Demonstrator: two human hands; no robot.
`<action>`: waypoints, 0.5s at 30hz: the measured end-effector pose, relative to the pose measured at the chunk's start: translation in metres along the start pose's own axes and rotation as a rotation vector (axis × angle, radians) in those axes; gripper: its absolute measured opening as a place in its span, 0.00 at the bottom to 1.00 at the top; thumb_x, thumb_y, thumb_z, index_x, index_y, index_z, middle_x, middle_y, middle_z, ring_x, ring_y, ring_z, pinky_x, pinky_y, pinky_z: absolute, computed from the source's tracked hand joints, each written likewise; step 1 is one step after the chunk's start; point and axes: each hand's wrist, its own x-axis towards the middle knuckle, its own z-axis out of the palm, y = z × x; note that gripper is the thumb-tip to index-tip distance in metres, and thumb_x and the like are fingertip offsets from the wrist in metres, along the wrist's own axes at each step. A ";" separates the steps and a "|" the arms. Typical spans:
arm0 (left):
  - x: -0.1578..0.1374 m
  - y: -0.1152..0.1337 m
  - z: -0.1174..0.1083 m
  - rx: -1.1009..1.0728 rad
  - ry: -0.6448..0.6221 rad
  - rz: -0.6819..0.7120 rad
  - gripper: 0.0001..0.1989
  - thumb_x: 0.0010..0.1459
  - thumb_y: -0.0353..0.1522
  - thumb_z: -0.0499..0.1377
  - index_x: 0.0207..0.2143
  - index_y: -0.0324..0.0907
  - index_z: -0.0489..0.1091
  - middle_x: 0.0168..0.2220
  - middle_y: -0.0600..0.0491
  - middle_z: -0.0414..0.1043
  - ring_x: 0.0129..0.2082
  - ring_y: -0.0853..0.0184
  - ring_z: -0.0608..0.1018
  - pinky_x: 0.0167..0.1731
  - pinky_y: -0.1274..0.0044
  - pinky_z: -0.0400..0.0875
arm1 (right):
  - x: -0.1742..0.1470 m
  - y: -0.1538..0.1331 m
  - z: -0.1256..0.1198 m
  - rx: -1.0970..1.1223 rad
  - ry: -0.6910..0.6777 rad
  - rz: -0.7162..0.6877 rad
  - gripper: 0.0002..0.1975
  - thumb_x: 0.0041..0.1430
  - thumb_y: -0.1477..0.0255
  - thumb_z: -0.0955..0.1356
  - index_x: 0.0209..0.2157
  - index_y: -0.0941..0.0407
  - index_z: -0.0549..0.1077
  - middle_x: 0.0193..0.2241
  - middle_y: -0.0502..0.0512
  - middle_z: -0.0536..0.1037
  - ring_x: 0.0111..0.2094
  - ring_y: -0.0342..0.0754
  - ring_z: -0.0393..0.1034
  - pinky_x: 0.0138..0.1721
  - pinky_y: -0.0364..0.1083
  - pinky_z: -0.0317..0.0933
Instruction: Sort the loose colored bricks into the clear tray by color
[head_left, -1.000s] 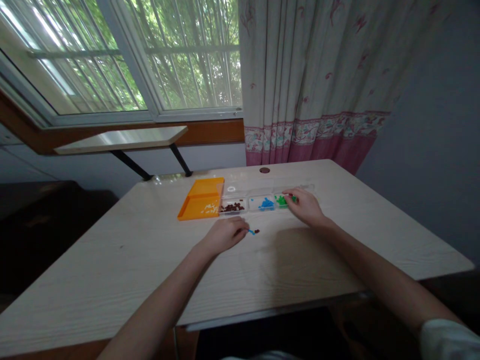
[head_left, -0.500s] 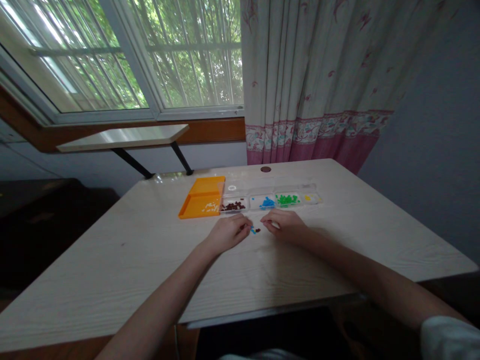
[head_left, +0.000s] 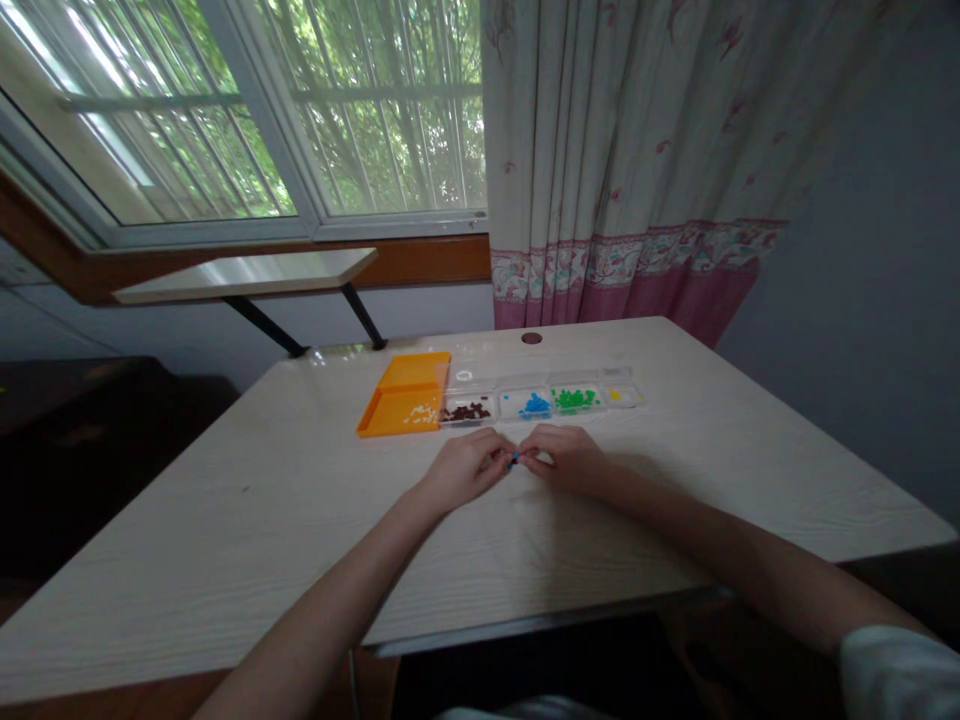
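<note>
My left hand (head_left: 469, 466) and my right hand (head_left: 564, 456) meet above the middle of the pale table, fingertips nearly touching. Between them is a tiny cluster of blue and dark pieces (head_left: 514, 459), pinched by the left fingers. The right thumb and forefinger are closed against its other side; whether they hold a piece of their own is too small to tell. Just beyond the hands lies a clear compartment box (head_left: 501, 417) holding brown pieces (head_left: 466, 411), blue pieces (head_left: 535, 405), green pieces (head_left: 575, 399) and a few yellow ones (head_left: 616, 395).
An orange tray (head_left: 397, 397) with white pieces (head_left: 422, 412) in its front part adjoins the clear box on the left. A raised shelf (head_left: 255, 275) on black legs stands at the table's back left. Behind are a barred window and a curtain (head_left: 645, 150).
My right hand has moved left and my left hand slightly right, closing the gap between them. The small blue and dark cluster is now between both sets of fingertips.
</note>
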 end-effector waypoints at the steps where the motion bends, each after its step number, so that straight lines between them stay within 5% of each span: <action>1: 0.000 0.000 0.000 0.002 0.000 0.000 0.08 0.57 0.31 0.51 0.36 0.41 0.68 0.30 0.53 0.69 0.30 0.71 0.70 0.28 0.82 0.61 | 0.000 0.000 0.000 -0.001 0.003 -0.003 0.05 0.54 0.71 0.65 0.32 0.54 0.72 0.28 0.51 0.76 0.30 0.42 0.69 0.31 0.39 0.59; 15: 0.002 0.007 0.005 0.172 -0.123 -0.053 0.14 0.59 0.36 0.47 0.44 0.44 0.66 0.39 0.51 0.68 0.35 0.68 0.73 0.34 0.78 0.67 | 0.012 0.014 -0.029 -0.071 0.371 -0.001 0.05 0.54 0.72 0.65 0.29 0.56 0.73 0.23 0.50 0.75 0.25 0.40 0.67 0.28 0.39 0.60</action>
